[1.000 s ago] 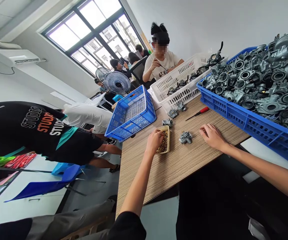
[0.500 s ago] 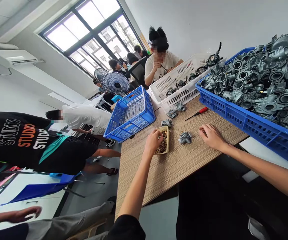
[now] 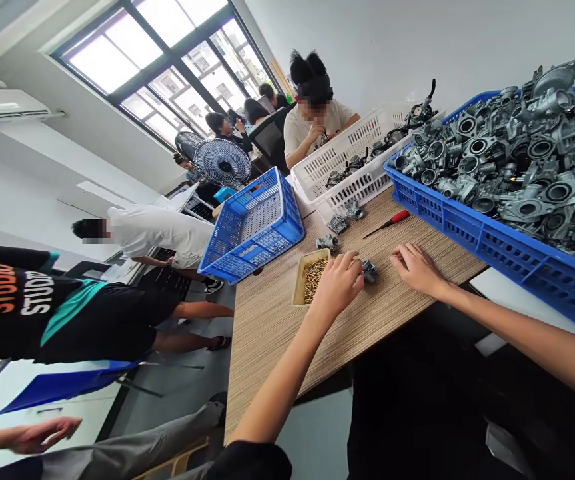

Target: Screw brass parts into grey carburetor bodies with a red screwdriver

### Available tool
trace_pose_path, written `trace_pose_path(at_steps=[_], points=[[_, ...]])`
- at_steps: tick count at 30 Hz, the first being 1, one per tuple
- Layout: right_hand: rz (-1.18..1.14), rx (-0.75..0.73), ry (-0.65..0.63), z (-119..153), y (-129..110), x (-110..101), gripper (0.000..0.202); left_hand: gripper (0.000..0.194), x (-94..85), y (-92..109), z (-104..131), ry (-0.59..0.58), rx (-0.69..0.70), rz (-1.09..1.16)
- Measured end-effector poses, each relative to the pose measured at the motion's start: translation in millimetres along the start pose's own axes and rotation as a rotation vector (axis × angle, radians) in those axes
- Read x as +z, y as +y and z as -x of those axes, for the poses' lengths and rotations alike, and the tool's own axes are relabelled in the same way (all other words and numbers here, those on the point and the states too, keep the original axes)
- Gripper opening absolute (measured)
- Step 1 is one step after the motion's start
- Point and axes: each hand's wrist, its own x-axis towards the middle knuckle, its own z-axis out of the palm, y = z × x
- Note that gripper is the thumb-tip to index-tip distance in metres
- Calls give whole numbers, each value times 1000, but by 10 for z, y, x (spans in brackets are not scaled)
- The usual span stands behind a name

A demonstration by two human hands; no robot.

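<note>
My left hand (image 3: 340,283) is over the table beside a grey metal carburetor (image 3: 370,271), partly covering it. Its fingers are closed in a pinch, and whatever lies between them is too small to make out. Just left of that hand sits a shallow tan tray (image 3: 296,291) full of small brass screw-like parts (image 3: 313,279). To the right of the carburetor, my right hand (image 3: 416,270) rests on the tabletop, holding nothing, its fingers apart and loosely bent.
More carburetors (image 3: 327,243) stand behind the tray. A red-handled screwdriver (image 3: 398,217) lies near a blue crate (image 3: 442,213) heaped with carburetors. A white basket (image 3: 317,193) and another blue crate (image 3: 252,257) line the far side. A person (image 3: 317,127) works opposite; others are at left.
My left hand has lifted out of the tray of brass parts and moved right to the carburetor. My right hand stays resting on the table. The view has shifted slightly.
</note>
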Motion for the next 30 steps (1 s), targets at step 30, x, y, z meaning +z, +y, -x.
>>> trace_pose_path(at_steps=[30], points=[[5, 9, -14, 1, -7, 0, 21, 14, 224, 45, -135, -74, 56, -161]])
